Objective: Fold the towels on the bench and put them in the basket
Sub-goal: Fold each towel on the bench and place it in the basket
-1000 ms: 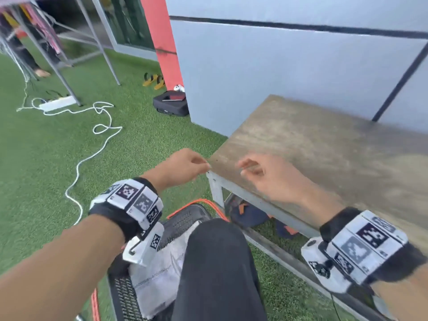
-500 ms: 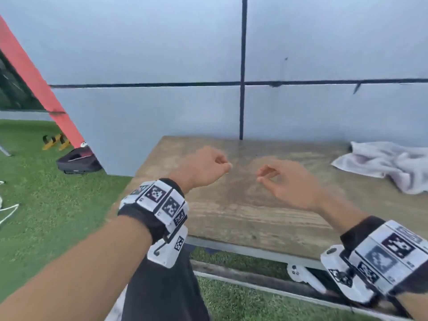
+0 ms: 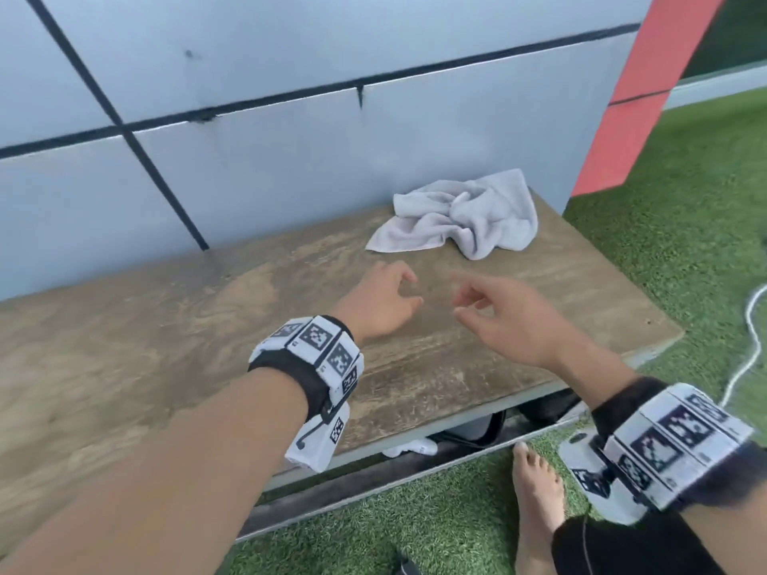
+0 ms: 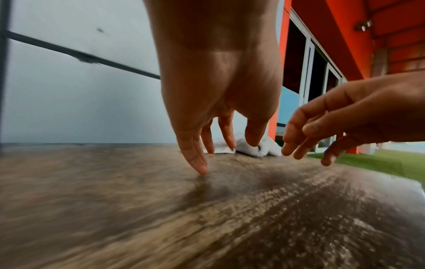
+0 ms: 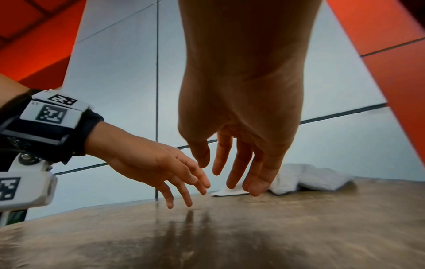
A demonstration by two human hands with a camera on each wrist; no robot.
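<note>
Nearest the camera, a bare foot (image 3: pixel 535 491) rests on the green turf (image 3: pixel 415 529) under the front edge of the bench (image 3: pixel 166 346). Above it both forearms reach forward over the worn wooden top. A second ago the person faced the bench's other end, beside the grass and a white cable; since then the view has swung along the bench, and a crumpled white towel (image 3: pixel 460 215) now lies straight ahead. The left hand (image 3: pixel 384 302) is released, fingers loosely spread and pointing down; in the left wrist view its little finger seems to brush the wood, though motion blur makes that contact uncertain. The right hand (image 3: pixel 504 319) is likewise relaxed and holds nothing, hanging just beside the left with its fingertips clear of the surface. The towel sits beyond both hands, near the bench's far right corner and close against the grey panelled wall (image 3: pixel 290 168), still bunched and unfolded. The basket is not in view in the current pictures. The shift suggests the person has turned to fetch this towel, so the likely next step is a grasp on its near edge, then spreading it flat to fold.
</note>
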